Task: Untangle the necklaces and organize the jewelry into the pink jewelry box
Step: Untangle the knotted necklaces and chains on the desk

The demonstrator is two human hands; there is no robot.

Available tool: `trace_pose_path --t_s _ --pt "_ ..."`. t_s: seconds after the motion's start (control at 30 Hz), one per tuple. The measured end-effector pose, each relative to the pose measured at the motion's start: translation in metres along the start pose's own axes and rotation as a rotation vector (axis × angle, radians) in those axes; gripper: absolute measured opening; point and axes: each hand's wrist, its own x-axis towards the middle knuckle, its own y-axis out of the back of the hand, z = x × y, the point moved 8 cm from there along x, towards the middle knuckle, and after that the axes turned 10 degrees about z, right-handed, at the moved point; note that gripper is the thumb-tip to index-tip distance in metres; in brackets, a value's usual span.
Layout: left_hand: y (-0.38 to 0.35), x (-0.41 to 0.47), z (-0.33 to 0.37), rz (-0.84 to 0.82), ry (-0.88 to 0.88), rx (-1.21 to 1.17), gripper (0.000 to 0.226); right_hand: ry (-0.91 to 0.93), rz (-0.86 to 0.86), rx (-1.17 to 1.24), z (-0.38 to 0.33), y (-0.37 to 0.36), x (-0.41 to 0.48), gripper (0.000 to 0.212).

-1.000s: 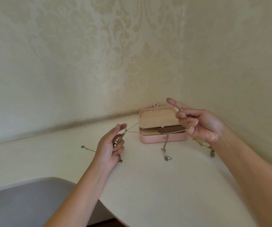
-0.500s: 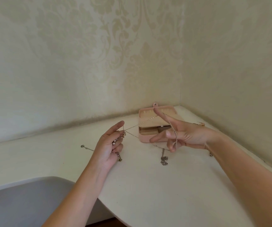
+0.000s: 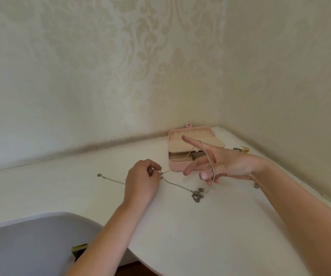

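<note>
The left hand (image 3: 141, 183), left of the open pink jewelry box (image 3: 177, 167), pinches a thin silver necklace (image 3: 177, 184) with curled fingers. From the pinch the necklace lies on the table (image 3: 200, 226) in front of the box. The right hand (image 3: 223, 166), before the box, is spread wide, with a beaded chain (image 3: 208, 158) draped over it. Half a second ago the left forefinger was straight and the necklace was stretched in the air.

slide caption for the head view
Left hand pinches a thin chain; splayed right hand carries a beaded chain before the open pink jewelry box.
</note>
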Motion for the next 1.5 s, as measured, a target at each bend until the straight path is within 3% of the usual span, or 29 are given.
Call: trace_pose_path --t_s 0.1,0.13,0.2,0.27,0.37,0.5,0.63,1.1,1.33,1.5 --pt "0.001 -0.001 -0.003 0.020 -0.030 0.271 0.018 0.002 0.011 0.045 0.001 0.002 0.002 0.098" --pt "0.004 -0.003 0.001 0.070 -0.059 0.270 0.022 0.004 0.011 0.063 0.000 0.002 0.003 0.098" --pt "0.010 -0.015 0.022 0.110 -0.183 0.052 0.025 0.018 0.019 0.086 -0.001 0.002 0.004 0.094" --pt "0.001 -0.035 0.043 -0.063 -0.265 -0.187 0.027 0.034 0.043 0.112 -0.004 0.003 0.004 0.087" --pt "-0.020 -0.058 0.058 -0.366 -0.275 -0.248 0.028 0.062 0.079 0.163 -0.009 0.006 0.005 0.078" --pt "-0.030 -0.060 0.055 -0.485 -0.237 -0.303 0.031 0.089 0.094 0.234 -0.013 0.008 0.005 0.085" --pt "-0.036 -0.062 0.052 -0.480 -0.247 -0.262 0.021 0.111 0.122 0.303 -0.019 0.010 0.002 0.101" --pt "-0.032 -0.054 0.052 -0.379 -0.098 -0.360 0.009 0.120 0.103 0.410 -0.024 0.005 -0.002 0.108" --pt "-0.030 -0.054 0.052 -0.364 -0.155 -0.393 0.010 0.024 0.085 0.429 -0.016 0.003 0.000 0.088" --pt "-0.024 -0.051 0.051 -0.320 -0.123 -0.413 0.013 -0.065 0.170 0.235 -0.013 0.006 -0.005 0.058"
